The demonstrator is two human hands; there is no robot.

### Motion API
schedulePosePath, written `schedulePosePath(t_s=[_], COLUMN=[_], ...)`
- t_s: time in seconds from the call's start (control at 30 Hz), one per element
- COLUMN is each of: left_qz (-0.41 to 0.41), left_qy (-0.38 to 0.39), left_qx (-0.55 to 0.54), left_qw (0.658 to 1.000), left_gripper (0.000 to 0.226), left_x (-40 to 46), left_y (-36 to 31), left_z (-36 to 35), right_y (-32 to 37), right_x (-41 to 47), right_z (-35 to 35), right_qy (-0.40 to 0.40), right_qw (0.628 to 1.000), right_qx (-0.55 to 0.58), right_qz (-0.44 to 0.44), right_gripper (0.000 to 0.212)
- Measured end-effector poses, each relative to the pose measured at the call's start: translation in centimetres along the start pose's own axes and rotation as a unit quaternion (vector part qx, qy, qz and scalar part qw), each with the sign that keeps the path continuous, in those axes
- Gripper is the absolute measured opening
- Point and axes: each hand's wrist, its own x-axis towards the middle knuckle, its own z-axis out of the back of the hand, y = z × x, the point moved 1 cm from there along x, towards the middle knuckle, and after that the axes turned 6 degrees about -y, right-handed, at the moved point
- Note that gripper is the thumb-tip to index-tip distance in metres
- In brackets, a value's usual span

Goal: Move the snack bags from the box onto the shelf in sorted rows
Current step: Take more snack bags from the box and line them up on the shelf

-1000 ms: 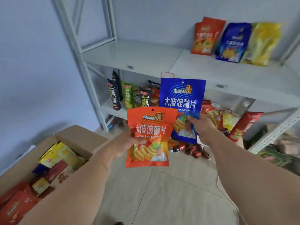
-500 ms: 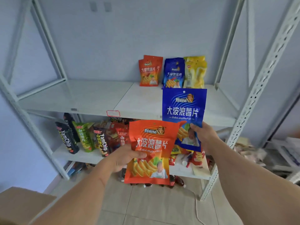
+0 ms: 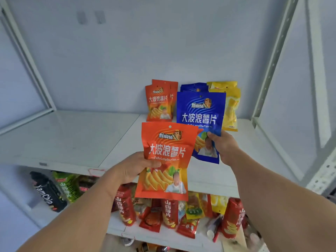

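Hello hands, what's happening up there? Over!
Left hand grips orange bag. Right hand grips blue bag. Shelf rows ahead, nothing blocking.

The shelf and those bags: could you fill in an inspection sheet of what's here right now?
Surface: white shelf, left part bare; three rows stand at the back right.
Job's things: orange row, blue row, yellow row against the wall; orange bag and blue bag held in front of them.
Clutter: lower shelf crowded with mixed snack packs, a black YamChip pack at its left.
Grippers: left hand grips the orange bag; right hand pinches the blue bag's lower edge.
Cables: nothing seen.
Surroundings: pale wall, white posts.
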Motion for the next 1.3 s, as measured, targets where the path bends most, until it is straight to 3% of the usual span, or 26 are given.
schedulePosePath(t_s=[0.27,0.4,0.57,0.67,0.73,0.87,1.0,1.07,1.2,1.3], left_qz=[-0.027,-0.028,-0.019,-0.013,-0.012,-0.015,-0.019,-0.021,-0.005,0.005], left_qy=[-0.061,-0.086,-0.094,-0.077,-0.065,-0.043,-0.018,-0.01,-0.015,-0.023], left_qx=[-0.023,-0.046,-0.065,-0.054,-0.052,-0.056,-0.065,-0.066,-0.076,-0.071], left_qw=[0.997,0.995,0.993,0.996,0.996,0.997,0.998,0.998,0.997,0.997], left_gripper=[0.051,0.082,0.07,0.092,0.095,0.094,0.094,0.092,0.054,0.043], left_x=[11.4,15.8,20.6,23.7,25.5,29.1,32.0,33.0,34.3,34.6], left_y=[-2.9,-3.5,-3.7,-3.7,-3.9,-4.3,-4.5,-4.5,-4.1,-3.8], left_z=[1.5,3.4,5.5,6.8,7.6,9.0,9.6,9.6,9.9,10.2], right_y=[0.2,0.1,0.1,-0.7,-1.1,-0.9,-1.3,-1.8,-2.5,-2.5], right_x=[14.7,19.6,23.9,26.2,27.0,27.7,28.1,28.4,28.9,29.2], right_z=[-3.8,-6.1,-8.4,-9.5,-10.1,-10.9,-11.9,-12.4,-13.1,-13.3], right_qy=[0.01,0.006,-0.02,-0.034,-0.048,-0.111,-0.169,-0.187,-0.202,-0.206], right_qw=[1.0,1.0,0.999,0.999,0.998,0.992,0.977,0.972,0.967,0.965], right_qx=[0.002,-0.014,-0.026,-0.036,-0.031,-0.065,-0.131,-0.14,-0.146,-0.158], right_qz=[0.0,-0.013,-0.028,-0.023,-0.023,-0.007,0.023,0.038,0.045,0.048], right_gripper=[0.022,0.016,0.022,0.03,0.029,0.021,0.035,0.032,0.03,0.03])
